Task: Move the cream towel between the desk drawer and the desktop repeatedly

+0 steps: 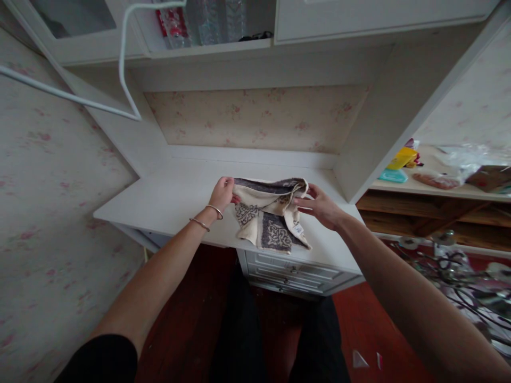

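Note:
A cream towel with dark grey patterned patches hangs between both hands above the white desk. My left hand, with two thin bangles at the wrist, pinches the towel's upper left corner. My right hand grips its upper right edge, fingers closed on the cloth. The towel's top edge is stretched between the hands and its lower part droops, folded, onto the desk's front edge. A small label shows near its lower right corner.
White drawers sit under the desk. A shelf above holds plastic bottles. To the right, a wooden shelf carries a yellow packet, a teal item and plastic bags. A white wire hanger hangs upper left. The floor is red-brown.

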A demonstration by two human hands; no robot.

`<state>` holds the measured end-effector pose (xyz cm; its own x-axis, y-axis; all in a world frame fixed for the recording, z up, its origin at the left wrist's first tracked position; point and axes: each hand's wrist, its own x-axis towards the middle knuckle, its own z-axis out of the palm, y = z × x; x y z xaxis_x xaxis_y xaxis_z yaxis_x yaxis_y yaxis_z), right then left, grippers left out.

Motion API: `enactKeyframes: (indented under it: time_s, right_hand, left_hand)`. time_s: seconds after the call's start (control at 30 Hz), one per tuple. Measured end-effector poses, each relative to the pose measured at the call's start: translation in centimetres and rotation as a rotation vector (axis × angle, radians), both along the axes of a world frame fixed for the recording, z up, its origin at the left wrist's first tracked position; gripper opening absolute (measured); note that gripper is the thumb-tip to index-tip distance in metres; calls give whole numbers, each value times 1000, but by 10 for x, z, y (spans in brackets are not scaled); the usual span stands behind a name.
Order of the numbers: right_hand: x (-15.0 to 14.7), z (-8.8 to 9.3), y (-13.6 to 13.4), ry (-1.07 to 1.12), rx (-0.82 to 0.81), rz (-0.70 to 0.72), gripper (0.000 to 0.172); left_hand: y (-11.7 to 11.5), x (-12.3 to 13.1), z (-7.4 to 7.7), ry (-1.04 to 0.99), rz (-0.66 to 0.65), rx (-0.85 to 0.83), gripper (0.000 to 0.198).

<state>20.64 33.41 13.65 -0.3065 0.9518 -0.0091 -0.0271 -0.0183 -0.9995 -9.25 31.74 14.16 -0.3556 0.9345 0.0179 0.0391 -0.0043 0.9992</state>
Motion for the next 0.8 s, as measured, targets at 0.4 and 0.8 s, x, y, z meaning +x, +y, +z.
enactKeyframes:
  time_s: [0.4,0.8]
  right_hand:
    - [-2,-69,15,-374,-14,-441,96]
    - [-32,-93,27,-1012,83,-340,75]
  left_hand:
    - [31,6,-16,282,-70,75,61]
    - [-24,21,-115,1208,-365,-148,47]
